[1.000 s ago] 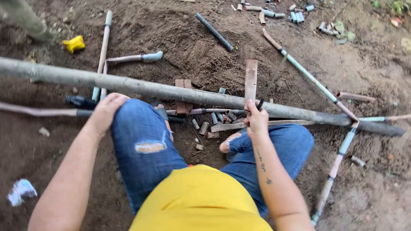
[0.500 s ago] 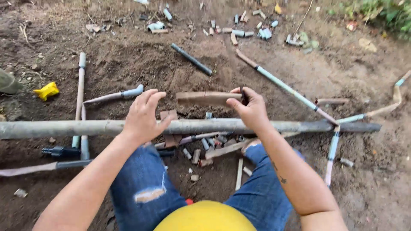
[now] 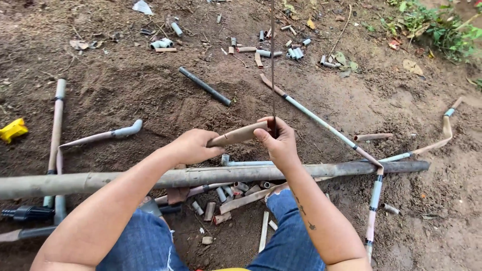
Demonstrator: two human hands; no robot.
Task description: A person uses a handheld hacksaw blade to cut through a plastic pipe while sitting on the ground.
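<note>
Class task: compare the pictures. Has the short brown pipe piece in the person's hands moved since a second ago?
Yes. The short brown pipe piece, then upright in the right hand, now lies level, held by both hands above the long grey pipe.

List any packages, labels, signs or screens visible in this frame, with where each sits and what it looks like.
No package, label, sign or screen shows clearly.
Nearest candidate: a crumpled whitish scrap on the soil at the top edge; too small to tell if it is a wrapper.
Otherwise only pipe pieces lie on the dirt; both hands, left hand and right hand, hold a short brown pipe piece.
</note>
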